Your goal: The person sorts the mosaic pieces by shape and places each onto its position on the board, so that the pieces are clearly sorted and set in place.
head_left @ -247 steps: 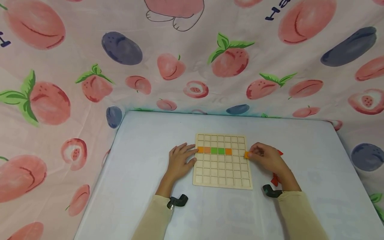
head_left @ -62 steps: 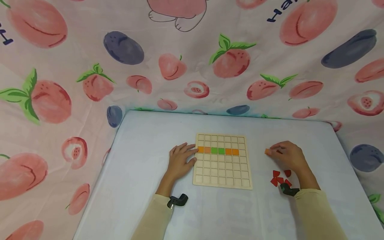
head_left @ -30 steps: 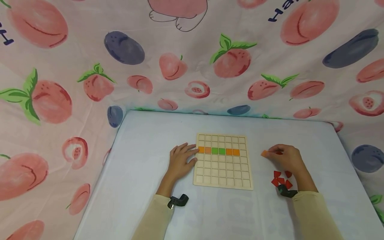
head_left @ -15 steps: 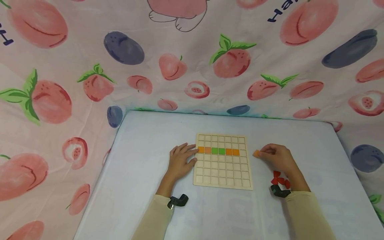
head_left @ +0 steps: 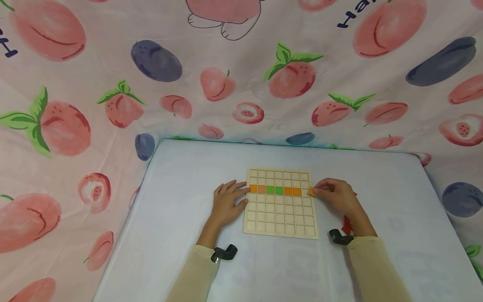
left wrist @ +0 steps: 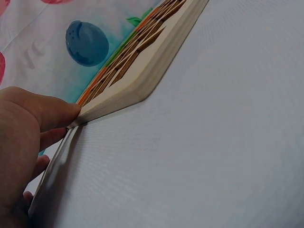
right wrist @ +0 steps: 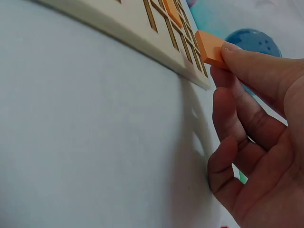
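Note:
A wooden grid board (head_left: 280, 218) lies on the table, its third row filled from the left with orange and green square tiles, up to an orange tile (head_left: 297, 191) beside the row's last bare cell. My left hand (head_left: 227, 204) rests at the board's left edge with fingers extended, the thumb touching the rim in the left wrist view. Between thumb and fingertips my right hand (head_left: 337, 196) pinches an orange square tile (right wrist: 210, 48). That tile is at the board's right edge, level with the third row, and looks raised above the board in the right wrist view.
Red pieces (head_left: 346, 226) lie right of the board, partly hidden under the right forearm. A black wrist camera (head_left: 341, 237) sits on the right wrist, another black camera (head_left: 225, 253) on the left. Fruit-print cloth (head_left: 245, 63) hangs behind the white table (head_left: 188, 167).
A second orange tile joined the row's right end between the oldest frame and two seconds ago. Since then my right hand has carried another orange tile leftward to the board's edge. The left hand stays put.

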`<action>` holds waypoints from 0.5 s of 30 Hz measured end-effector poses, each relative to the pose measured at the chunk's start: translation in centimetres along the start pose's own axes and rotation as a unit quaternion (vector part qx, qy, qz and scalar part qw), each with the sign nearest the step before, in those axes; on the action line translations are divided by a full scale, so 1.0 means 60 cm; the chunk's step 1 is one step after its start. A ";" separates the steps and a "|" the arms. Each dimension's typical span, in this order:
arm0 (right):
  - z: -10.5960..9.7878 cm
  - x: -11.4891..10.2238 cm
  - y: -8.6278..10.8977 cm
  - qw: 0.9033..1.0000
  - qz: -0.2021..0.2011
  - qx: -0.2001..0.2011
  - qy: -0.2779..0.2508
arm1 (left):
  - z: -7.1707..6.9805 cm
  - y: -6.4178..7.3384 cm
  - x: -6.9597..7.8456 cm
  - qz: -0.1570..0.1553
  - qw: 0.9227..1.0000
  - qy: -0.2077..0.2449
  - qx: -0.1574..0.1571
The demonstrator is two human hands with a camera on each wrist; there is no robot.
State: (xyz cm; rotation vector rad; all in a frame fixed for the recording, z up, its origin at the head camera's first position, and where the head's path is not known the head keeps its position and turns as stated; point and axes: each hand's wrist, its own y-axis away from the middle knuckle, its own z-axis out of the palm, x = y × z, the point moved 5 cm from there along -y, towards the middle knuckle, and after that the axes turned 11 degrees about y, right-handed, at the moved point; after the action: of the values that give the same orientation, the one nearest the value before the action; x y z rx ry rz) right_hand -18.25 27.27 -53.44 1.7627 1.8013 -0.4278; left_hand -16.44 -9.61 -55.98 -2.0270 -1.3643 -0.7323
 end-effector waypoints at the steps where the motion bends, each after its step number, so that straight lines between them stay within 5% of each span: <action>1: 0.002 -0.002 -0.001 1.000 -0.001 -0.001 -0.003 | 0.000 0.000 0.000 0.000 1.000 0.000 0.000; 15: 0.025 -0.024 -0.012 1.000 -0.003 0.003 0.007 | 0.001 0.000 -0.001 -0.005 1.000 -0.006 -0.008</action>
State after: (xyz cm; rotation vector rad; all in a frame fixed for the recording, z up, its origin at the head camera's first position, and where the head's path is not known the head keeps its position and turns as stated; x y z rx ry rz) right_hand -18.77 25.17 -53.85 1.7683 1.8182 -0.4247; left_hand -16.48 -9.60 -56.08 -2.0408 -1.3807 -0.7401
